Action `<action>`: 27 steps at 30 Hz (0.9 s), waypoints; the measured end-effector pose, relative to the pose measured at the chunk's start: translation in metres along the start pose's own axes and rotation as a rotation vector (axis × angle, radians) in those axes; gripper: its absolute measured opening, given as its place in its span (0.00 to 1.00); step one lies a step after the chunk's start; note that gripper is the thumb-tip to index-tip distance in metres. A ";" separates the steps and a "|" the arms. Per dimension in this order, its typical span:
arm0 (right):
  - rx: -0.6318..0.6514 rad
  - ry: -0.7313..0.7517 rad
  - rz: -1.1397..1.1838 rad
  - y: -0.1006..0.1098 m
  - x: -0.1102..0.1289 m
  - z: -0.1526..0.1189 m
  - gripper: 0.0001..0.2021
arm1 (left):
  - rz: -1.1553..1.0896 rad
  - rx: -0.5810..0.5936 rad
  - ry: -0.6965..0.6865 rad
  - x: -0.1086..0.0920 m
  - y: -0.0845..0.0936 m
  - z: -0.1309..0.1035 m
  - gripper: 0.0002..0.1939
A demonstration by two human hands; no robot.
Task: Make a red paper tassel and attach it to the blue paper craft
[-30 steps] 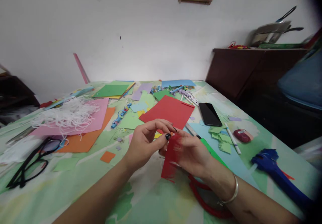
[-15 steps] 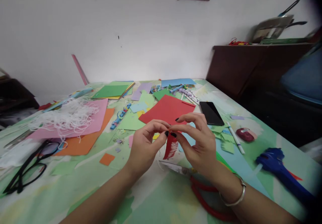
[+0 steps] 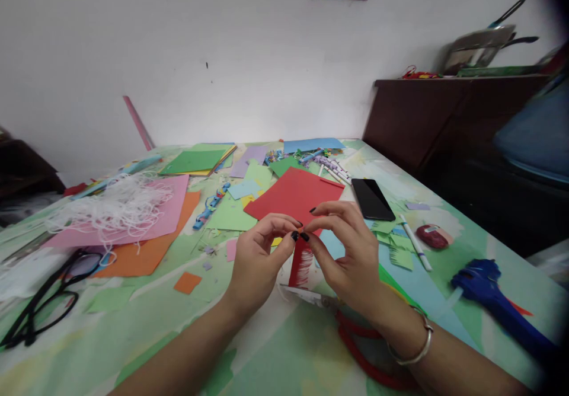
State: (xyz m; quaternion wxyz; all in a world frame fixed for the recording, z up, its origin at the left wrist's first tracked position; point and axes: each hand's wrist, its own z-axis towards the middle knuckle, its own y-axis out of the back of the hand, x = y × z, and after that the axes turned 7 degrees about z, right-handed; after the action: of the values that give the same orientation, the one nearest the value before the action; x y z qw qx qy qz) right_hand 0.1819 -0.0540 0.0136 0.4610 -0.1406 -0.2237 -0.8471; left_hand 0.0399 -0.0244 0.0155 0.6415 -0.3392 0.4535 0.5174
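Observation:
My left hand (image 3: 261,256) and my right hand (image 3: 349,248) meet fingertip to fingertip above the table, both pinching the top end of a red fringed paper strip (image 3: 299,267). The strip hangs down from the fingers, with fine cuts along its right edge. A small orange bit shows between the fingertips; the rest there is hidden. Beneath my right hand lie scissors (image 3: 371,363) with red handles, their blades pointing left. A red paper sheet (image 3: 291,197) lies just behind the hands.
White string (image 3: 115,203) heaps on pink paper (image 3: 180,206) at left, with black glasses (image 3: 48,301) in front. A phone (image 3: 372,199), a marker (image 3: 416,245) and a blue glue gun (image 3: 493,301) lie at right. Green paper (image 3: 195,162) is stacked at the back.
The red strip's hanging end has swung slightly and now hangs straighter, its fringe facing more toward me. Both hands keep the same pinch. The view has shifted a little.

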 end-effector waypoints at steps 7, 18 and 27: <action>0.039 -0.034 0.019 0.001 0.000 0.001 0.07 | 0.009 -0.011 0.001 0.001 -0.001 0.001 0.03; 0.103 -0.106 0.070 -0.002 -0.001 0.001 0.05 | 0.019 -0.043 -0.012 0.002 -0.001 0.001 0.02; 0.080 -0.146 0.135 0.002 0.003 0.002 0.06 | 0.029 -0.081 0.001 0.001 -0.003 0.001 0.01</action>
State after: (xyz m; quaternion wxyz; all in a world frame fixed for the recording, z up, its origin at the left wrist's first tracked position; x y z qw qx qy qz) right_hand 0.1824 -0.0562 0.0166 0.5048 -0.1983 -0.2805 -0.7919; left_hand 0.0428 -0.0236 0.0146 0.6196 -0.3584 0.4373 0.5445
